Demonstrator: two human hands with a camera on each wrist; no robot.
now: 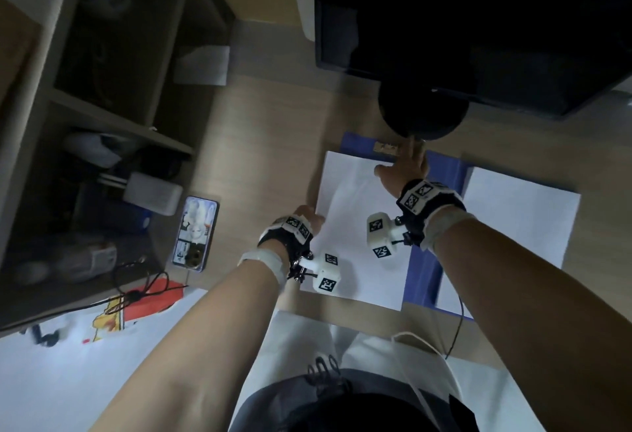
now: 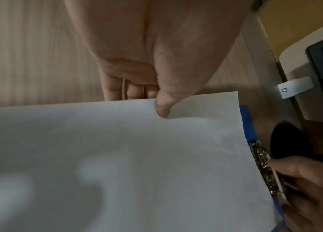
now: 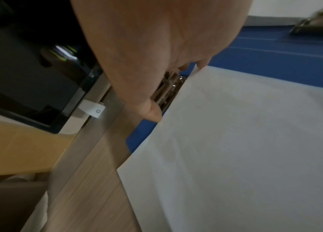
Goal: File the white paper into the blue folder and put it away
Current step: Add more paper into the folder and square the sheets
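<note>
The white paper (image 1: 362, 226) is laid on the left half of the open blue folder (image 1: 424, 270). Its left edge is pinched by the left hand (image 2: 156, 87). The metal clip (image 3: 166, 91) at the far edge is gripped by the right hand (image 1: 407, 168). The paper's top edge should be slid fully under the clip while it is held up.

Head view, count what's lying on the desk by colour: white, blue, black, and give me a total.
White: 2, the paper the hands are on, and a second sheet on the folder's right side.
Blue: 1, the open folder.
Black: 1, the round monitor base.
Phone: 1, colour unclear.
Total: 5
</note>
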